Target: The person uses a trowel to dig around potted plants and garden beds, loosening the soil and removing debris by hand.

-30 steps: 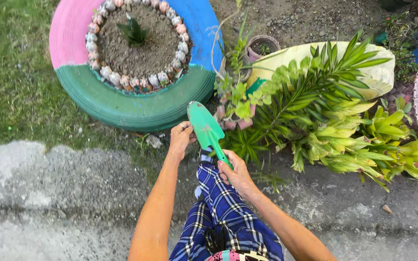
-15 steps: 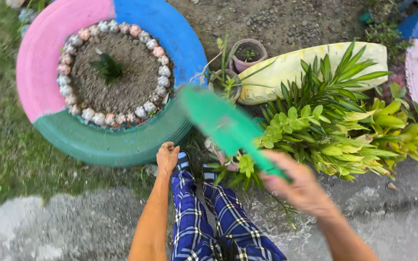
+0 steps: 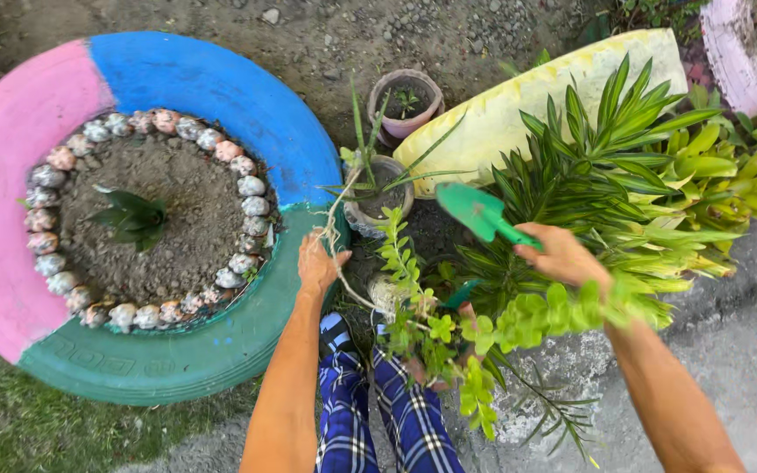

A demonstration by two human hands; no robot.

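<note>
Nearest the camera, blue plaid trousers (image 3: 378,420) over two knees, on grey concrete (image 3: 729,350) with a strip of grass (image 3: 10,429) at lower left. Just past the knees, a leafy green plant (image 3: 449,342) with small rounded leaves, spilling toward the lower middle. Left hand (image 3: 319,263) resting on the green edge of a painted tyre planter (image 3: 221,88), fingers loosely curled over the rim beside a pale, stringy stem; clamped on it or merely touching, cannot tell. Right hand (image 3: 562,256) closed firmly around the handle of a green trowel (image 3: 475,212), blade aimed up and left, held in the air above the foliage and just right of the nearer small pot (image 3: 377,188). Tyre painted in three bands, pink at left, blue at top, green at bottom, filled with brown soil, ringed inside by a circle of rounded shells (image 3: 247,186), one small dark green plant (image 3: 133,217) at the centre. Right of the trowel, a dense clump of long-leaved green and yellow-green plants (image 3: 641,175). Behind that clump, a long pale yellow planter (image 3: 519,105) lying tilted. Farther off, a second small pink-grey pot (image 3: 406,98) holding a tiny sprout, standing on bare gravelly ground (image 3: 326,35). At the far upper right, part of a pale pink planter (image 3: 738,61).
</note>
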